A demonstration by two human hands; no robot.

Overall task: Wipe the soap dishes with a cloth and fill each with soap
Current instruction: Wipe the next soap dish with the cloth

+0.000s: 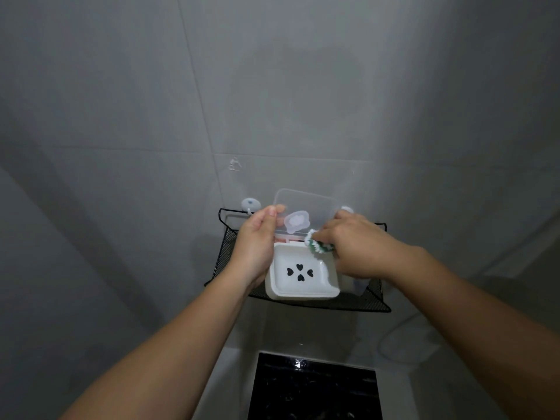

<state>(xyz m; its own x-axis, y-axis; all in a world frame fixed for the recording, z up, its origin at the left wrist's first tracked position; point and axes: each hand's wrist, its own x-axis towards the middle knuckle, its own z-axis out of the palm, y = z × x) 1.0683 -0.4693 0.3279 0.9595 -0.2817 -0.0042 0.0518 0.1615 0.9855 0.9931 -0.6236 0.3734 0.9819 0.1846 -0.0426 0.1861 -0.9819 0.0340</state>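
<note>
Right hand is pinching a green-and-white cloth at the soap dish back rim; left hand is gripping its side over the wire shelf. Looks like light, slippery plastic, so holding the walls seems smart.

Head view. The left hand grips the left side of a white soap dish, thumb up against the edge of its clear, raised lid. The right hand pinches a green-and-white cloth under its fingertips, at the dish's far right corner. Heart-shaped holes lie between the hands. A black mesh shelf lies beneath both hands; the cloth possibly touches the lid hinge.
</note>
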